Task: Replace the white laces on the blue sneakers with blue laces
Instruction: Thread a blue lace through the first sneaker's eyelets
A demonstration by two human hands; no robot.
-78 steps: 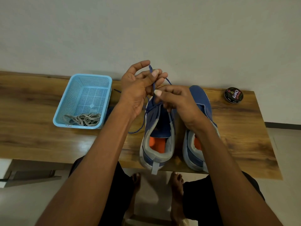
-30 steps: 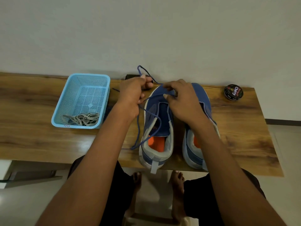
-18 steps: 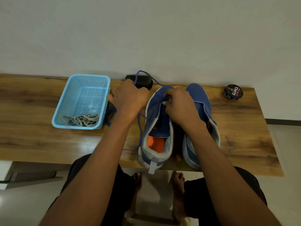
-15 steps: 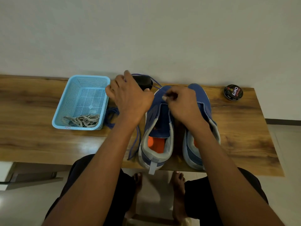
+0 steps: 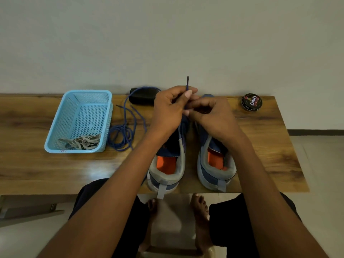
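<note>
Two blue sneakers stand heel-first toward me on the wooden table [image 5: 37, 170], the left sneaker [image 5: 168, 164] and the right sneaker [image 5: 216, 164], both with orange insoles. My left hand [image 5: 169, 110] pinches a blue lace [image 5: 187, 83] whose tip sticks up above the fingers. My right hand [image 5: 210, 114] is curled over the front of the sneakers, fingertips against the left hand; what it grips is hidden. A loose blue lace [image 5: 122, 135] lies coiled left of the shoes. The removed white laces [image 5: 81, 142] sit in a light blue basket [image 5: 55, 131].
A black object [image 5: 142, 97] lies against the wall behind the left hand. A round shoe polish tin [image 5: 251, 102] sits at the table's back right. My knees and bare feet show below the table's near edge.
My left hand has come back from the black object toward the shoe front and lifted a lace end upright. The loose blue lace now lies uncovered beside the basket.
</note>
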